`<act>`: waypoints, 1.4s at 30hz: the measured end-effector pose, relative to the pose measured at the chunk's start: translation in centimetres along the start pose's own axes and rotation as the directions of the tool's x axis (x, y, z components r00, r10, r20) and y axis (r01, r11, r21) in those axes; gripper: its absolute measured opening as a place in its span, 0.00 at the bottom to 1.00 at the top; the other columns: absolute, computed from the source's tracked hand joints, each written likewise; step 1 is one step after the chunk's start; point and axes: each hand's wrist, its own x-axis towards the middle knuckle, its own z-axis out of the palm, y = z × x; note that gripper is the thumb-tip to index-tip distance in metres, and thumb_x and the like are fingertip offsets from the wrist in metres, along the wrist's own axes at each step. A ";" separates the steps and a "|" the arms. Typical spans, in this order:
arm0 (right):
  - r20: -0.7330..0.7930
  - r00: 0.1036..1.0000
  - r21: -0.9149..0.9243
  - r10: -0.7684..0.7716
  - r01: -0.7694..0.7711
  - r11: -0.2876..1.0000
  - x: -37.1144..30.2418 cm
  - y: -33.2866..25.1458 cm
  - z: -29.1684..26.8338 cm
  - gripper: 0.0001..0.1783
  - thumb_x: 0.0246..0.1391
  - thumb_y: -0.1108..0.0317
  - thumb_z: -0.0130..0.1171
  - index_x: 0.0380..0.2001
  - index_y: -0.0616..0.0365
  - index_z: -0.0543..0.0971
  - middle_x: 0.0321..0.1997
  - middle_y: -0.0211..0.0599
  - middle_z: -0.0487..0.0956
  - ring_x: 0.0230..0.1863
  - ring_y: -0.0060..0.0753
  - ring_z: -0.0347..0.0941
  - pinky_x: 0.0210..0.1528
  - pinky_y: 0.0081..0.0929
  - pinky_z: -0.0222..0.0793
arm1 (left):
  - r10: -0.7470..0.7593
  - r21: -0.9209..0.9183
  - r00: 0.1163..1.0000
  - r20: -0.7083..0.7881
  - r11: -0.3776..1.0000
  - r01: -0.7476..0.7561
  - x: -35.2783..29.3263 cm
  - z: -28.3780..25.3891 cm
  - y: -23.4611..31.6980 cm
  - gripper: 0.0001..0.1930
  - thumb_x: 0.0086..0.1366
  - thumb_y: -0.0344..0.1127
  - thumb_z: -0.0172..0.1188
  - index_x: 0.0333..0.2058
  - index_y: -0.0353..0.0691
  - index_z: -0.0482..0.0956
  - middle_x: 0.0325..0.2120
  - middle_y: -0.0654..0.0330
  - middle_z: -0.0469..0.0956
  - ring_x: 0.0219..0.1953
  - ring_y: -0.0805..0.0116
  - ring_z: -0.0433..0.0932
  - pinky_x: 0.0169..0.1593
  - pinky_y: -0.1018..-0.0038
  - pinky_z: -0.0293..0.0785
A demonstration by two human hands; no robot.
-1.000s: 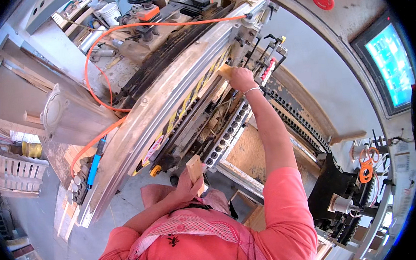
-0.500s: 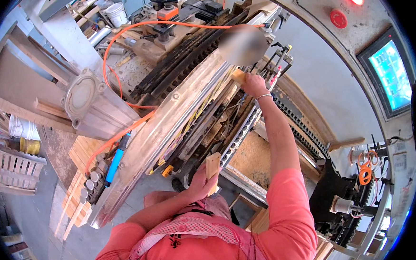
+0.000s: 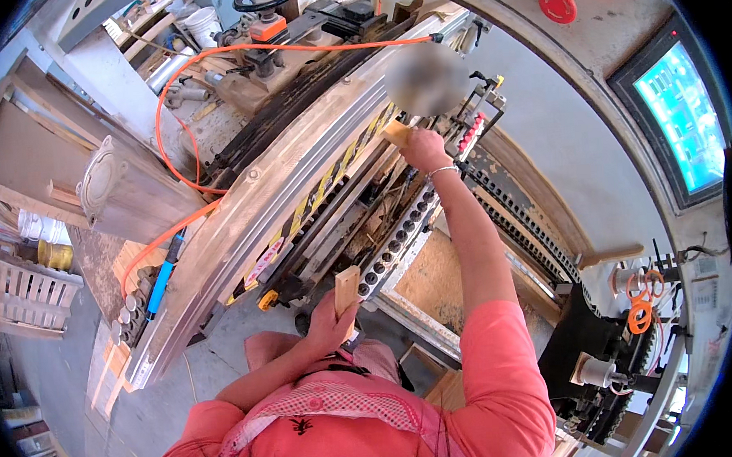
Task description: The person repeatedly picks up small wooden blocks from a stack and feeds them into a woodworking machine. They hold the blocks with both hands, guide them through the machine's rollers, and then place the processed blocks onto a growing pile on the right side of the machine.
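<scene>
My left hand [image 3: 330, 324], low and in front of my body, has its fingers wrapped round a short flat piece of wood [image 3: 347, 291] whose upper end sticks up out of the grip. My right arm reaches forward over the machine. At its end, my right hand [image 3: 423, 150] grips a small yellowish wood piece [image 3: 395, 132] that points to the left, close to the yellow-and-black striped edge [image 3: 353, 154] of the machine beam. The fingers hide part of both pieces.
A long machine bed [image 3: 238, 194] slopes across the middle. Beside it runs a row of black round cups [image 3: 396, 245]. An orange hose [image 3: 159, 128] loops over the left side. At right stand a lit screen [image 3: 679, 117] and a red stop button [image 3: 558, 5].
The whole view has shifted, with the screen and machine bed lower or further left. Both hands appear slightly further left, each holding its wood piece as before.
</scene>
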 end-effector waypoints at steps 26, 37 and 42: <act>-0.115 0.991 -0.029 -0.071 0.069 0.997 -0.5 0.0 -0.1 0.16 0.42 0.56 0.59 0.29 0.57 0.79 0.33 0.41 0.79 0.37 0.41 0.76 0.39 0.34 0.72 | -0.058 -0.043 0.997 0.058 0.997 0.060 0.1 -0.6 0.8 0.10 0.59 0.32 0.53 0.39 0.35 0.75 0.35 0.51 0.74 0.38 0.61 0.75 0.42 0.70 0.70; -0.021 0.997 -0.010 -0.068 0.068 0.998 0.1 0.5 0.0 0.24 0.45 0.53 0.59 0.37 0.64 0.73 0.34 0.47 0.79 0.38 0.45 0.76 0.40 0.35 0.72 | -0.070 -0.060 0.995 0.078 0.995 0.075 0.2 -0.7 1.1 0.12 0.59 0.31 0.53 0.40 0.33 0.72 0.37 0.52 0.75 0.40 0.63 0.74 0.44 0.71 0.69; -0.061 0.998 0.026 -0.018 0.020 0.999 0.9 2.9 0.7 0.23 0.44 0.55 0.60 0.36 0.64 0.74 0.33 0.48 0.78 0.38 0.46 0.76 0.41 0.36 0.72 | -0.116 -0.129 0.991 0.065 0.984 0.123 0.1 -0.4 1.0 0.11 0.59 0.29 0.52 0.41 0.33 0.72 0.37 0.53 0.74 0.40 0.64 0.74 0.45 0.71 0.68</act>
